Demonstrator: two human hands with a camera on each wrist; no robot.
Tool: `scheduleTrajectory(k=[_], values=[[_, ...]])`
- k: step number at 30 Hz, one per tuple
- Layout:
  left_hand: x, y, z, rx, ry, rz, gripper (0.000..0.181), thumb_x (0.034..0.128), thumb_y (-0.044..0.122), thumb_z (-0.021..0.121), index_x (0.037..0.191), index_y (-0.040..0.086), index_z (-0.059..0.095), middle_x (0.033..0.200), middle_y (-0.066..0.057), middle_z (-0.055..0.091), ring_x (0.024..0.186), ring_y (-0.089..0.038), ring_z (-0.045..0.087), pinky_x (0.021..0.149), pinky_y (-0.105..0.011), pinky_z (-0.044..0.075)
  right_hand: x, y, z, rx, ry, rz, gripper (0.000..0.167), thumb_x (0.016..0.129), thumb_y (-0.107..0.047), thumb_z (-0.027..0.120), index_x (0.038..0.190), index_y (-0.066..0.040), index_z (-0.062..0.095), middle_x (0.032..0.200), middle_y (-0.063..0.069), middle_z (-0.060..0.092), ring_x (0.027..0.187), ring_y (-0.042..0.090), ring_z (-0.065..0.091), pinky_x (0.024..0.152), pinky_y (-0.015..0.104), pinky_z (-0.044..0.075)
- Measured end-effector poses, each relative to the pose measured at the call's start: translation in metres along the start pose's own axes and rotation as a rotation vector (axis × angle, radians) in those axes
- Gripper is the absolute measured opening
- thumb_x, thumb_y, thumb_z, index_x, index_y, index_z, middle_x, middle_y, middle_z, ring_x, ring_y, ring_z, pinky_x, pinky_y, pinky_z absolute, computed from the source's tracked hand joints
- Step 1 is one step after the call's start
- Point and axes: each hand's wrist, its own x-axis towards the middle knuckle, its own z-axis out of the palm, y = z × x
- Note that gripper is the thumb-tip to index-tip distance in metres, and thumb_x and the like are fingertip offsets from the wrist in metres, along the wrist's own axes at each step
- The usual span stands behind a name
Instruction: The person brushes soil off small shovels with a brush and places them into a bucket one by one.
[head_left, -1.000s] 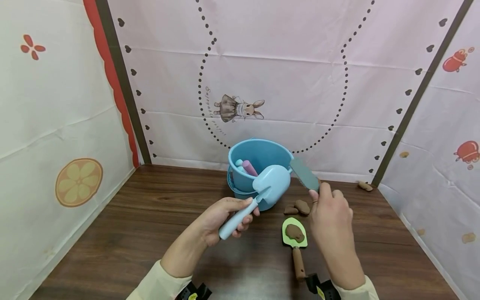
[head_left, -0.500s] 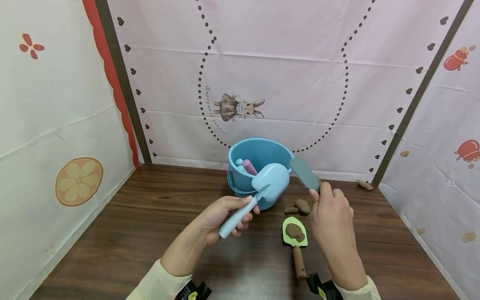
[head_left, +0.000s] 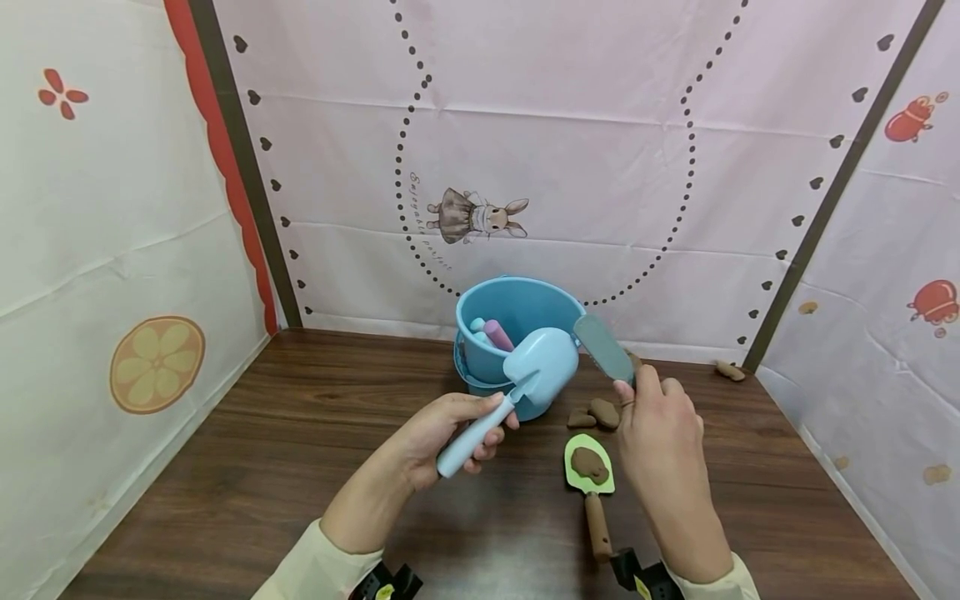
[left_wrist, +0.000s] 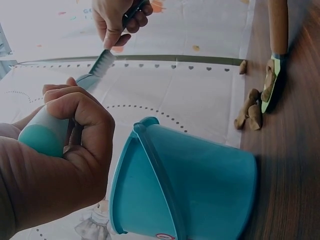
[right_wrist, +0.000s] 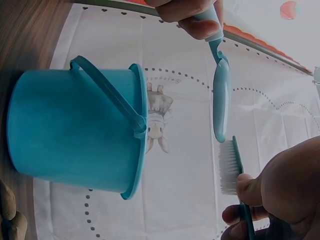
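Observation:
My left hand grips the handle of a light blue toy shovel, its blade pointing up and right in front of the bucket. My right hand holds a brush with a grey-green back, thumb near its head. White bristles show on the brush in the right wrist view, right by the tip of the shovel blade; whether they touch I cannot tell. Behind the blade stands a blue bucket with a purple handle and light blue pieces inside.
On the wooden table, a green trowel with a wooden handle bears a brown lump. More brown lumps lie beyond it, and another is at the back right corner. Printed cloth encloses the back and sides.
The brush and right hand have shifted slightly left, towards the shovel blade. The left hand and shovel stay almost where they were.

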Motion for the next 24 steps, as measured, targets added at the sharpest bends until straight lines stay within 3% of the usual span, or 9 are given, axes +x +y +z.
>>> scheduleTrajectory(k=[10, 14, 18, 21, 24], values=[[0.002, -0.001, 0.001, 0.009, -0.001, 0.008, 0.036, 0.1045, 0.037, 0.054, 0.104, 0.003, 0.064, 0.07, 0.001, 0.056, 0.057, -0.006, 0.052, 0.05, -0.021, 0.043, 0.0, 0.002, -0.002, 0.002, 0.01, -0.013, 0.03, 0.106, -0.028, 0.052, 0.099, 0.002, 0.055, 0.074, 0.014, 0.044, 0.063, 0.031, 0.047, 0.058, 0.046, 0.04], [0.003, 0.0, 0.001, 0.139, 0.089, 0.057, 0.038, 0.1035, 0.037, 0.057, 0.103, 0.001, 0.068, 0.07, -0.001, 0.057, 0.056, -0.008, 0.052, 0.05, -0.022, 0.043, -0.001, 0.002, -0.003, 0.01, 0.037, -0.024, 0.029, 0.105, -0.027, 0.054, 0.097, 0.001, 0.055, 0.072, 0.013, 0.043, 0.06, 0.03, 0.045, 0.056, 0.044, 0.038], [0.006, 0.006, 0.003, 0.471, 0.279, 0.178, 0.038, 0.102, 0.038, 0.06, 0.097, 0.003, 0.074, 0.069, -0.004, 0.059, 0.059, -0.013, 0.051, 0.053, -0.026, 0.043, 0.0, 0.002, -0.004, 0.022, 0.062, -0.035, 0.028, 0.105, -0.026, 0.055, 0.094, 0.0, 0.054, 0.071, 0.012, 0.041, 0.058, 0.027, 0.042, 0.052, 0.04, 0.036], [0.013, 0.015, 0.01, 0.86, 0.472, 0.266, 0.032, 0.101, 0.041, 0.062, 0.089, 0.014, 0.076, 0.063, -0.003, 0.056, 0.058, -0.016, 0.05, 0.053, -0.029, 0.04, 0.0, 0.002, -0.005, 0.027, 0.058, -0.025, 0.028, 0.105, -0.027, 0.054, 0.096, -0.001, 0.054, 0.072, 0.012, 0.042, 0.059, 0.027, 0.042, 0.052, 0.038, 0.035], [0.024, 0.027, 0.018, 1.277, 0.668, 0.318, 0.028, 0.0998, 0.044, 0.063, 0.085, 0.022, 0.073, 0.061, 0.0, 0.054, 0.056, -0.018, 0.051, 0.05, -0.033, 0.038, 0.0, 0.001, -0.007, 0.03, 0.039, -0.002, 0.029, 0.106, -0.029, 0.052, 0.099, -0.001, 0.055, 0.074, 0.012, 0.043, 0.061, 0.027, 0.042, 0.053, 0.037, 0.035]])
